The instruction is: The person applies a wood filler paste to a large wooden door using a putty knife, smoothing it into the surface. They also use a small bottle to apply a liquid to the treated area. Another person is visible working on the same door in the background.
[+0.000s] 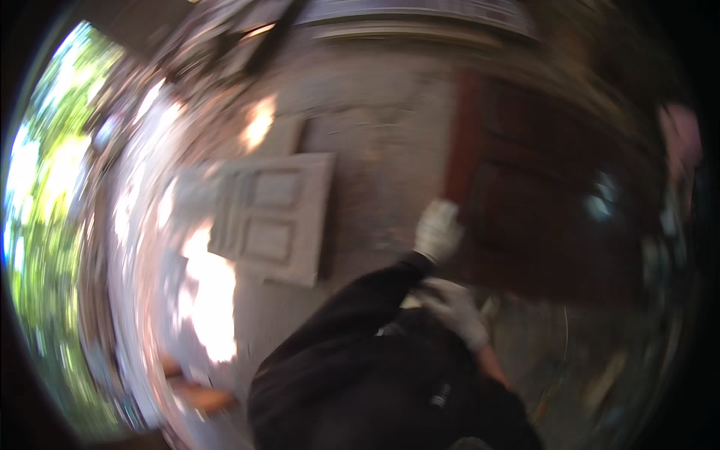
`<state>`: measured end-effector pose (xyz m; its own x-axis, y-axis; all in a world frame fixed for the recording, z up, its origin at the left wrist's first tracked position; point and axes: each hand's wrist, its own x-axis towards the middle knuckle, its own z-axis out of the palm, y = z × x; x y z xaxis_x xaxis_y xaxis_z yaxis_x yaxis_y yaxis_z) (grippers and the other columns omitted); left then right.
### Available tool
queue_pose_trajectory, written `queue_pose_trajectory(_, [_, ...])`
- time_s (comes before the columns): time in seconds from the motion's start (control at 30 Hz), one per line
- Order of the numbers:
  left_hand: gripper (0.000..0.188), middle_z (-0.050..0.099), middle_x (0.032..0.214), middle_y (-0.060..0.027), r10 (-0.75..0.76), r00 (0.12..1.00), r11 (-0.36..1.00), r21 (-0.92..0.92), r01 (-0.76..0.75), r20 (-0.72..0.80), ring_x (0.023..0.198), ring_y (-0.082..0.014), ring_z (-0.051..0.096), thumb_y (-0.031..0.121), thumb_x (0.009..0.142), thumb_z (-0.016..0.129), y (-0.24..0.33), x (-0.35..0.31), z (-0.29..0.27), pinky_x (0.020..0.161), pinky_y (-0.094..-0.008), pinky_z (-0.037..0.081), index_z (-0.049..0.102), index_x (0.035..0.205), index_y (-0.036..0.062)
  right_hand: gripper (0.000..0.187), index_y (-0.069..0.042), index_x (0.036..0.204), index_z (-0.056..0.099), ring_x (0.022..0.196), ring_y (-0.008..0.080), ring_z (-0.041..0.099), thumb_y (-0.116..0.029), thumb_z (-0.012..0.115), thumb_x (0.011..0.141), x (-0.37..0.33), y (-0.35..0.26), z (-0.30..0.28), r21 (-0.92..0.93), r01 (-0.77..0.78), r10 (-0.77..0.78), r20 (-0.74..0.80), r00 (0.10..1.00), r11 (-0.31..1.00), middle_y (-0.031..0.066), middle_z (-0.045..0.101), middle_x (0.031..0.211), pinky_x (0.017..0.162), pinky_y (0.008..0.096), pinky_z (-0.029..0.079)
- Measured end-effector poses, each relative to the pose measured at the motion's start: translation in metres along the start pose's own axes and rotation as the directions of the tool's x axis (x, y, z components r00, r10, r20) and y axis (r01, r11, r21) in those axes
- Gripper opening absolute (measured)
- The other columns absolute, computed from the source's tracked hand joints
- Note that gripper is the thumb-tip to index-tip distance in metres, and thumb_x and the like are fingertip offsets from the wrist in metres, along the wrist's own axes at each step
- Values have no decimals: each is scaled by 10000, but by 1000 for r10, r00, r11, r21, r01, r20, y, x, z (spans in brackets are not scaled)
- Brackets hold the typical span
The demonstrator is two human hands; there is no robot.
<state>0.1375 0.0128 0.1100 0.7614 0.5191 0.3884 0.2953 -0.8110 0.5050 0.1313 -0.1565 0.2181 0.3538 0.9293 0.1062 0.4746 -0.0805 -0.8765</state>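
Note:
Both my hands wear whitish gloves, and motion blur smears their fingers. My left hand, at the end of a dark sleeve, is at the near left edge of a dark reddish-brown panelled door. Whether it touches or grips that edge I cannot tell. Close in front of my body is my right hand, lower than the left and near the door's lower left corner. A pale patch shows beside its fingers, too blurred to name.
A pale panelled board lies to the left, by bright sunlit patches. Long boards run across the far side. Something pink is at the far right, and an orange-brown piece is low on the left. Greenery borders the left.

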Motion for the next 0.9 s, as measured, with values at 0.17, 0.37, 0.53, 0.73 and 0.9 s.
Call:
queue_pose_trajectory(0.17, [390,568,1307,-176,-94,975,993,-56,107,202,1259,-374,476,215,927,576,25,29,69,1091,-474,368,584,1282,53,214,-69,883,575,786,358,653,-273,638,892,-15,25,-8,236,70,-124,221,967,969,170,633,834,681,475,496])
queue_pose_trajectory(0.37, [416,525,1319,-243,-325,941,899,278,338,-94,1218,-410,504,298,984,530,67,69,166,1031,-488,417,544,1310,40,218,-22,853,516,736,255,572,-200,618,927,-99,37,-149,658,176,-329,114,937,732,153,553,756,683,394,427])
queue_pose_trajectory(0.53, [680,236,1572,-291,-561,827,629,671,392,43,1457,-445,242,549,1006,358,209,56,271,1172,-595,184,282,1549,148,247,-35,824,456,653,127,411,-188,596,959,-165,86,-251,802,-23,-223,193,956,597,22,393,679,618,354,367])
queue_pose_trajectory(0.73, [760,66,1635,-260,-742,619,580,710,399,258,1510,-444,79,607,1005,259,261,71,291,1185,-615,95,95,1606,171,234,-27,839,414,688,125,374,-145,577,959,-189,77,-336,855,130,-335,54,941,502,33,351,723,636,327,353])
queue_pose_trajectory(0.9, [770,77,1628,-278,-757,612,545,736,401,227,1500,-458,117,617,1000,266,262,79,287,1179,-618,120,115,1604,164,210,7,860,495,729,281,554,-153,620,916,-176,80,-377,691,292,-457,63,887,662,157,528,753,688,399,424])
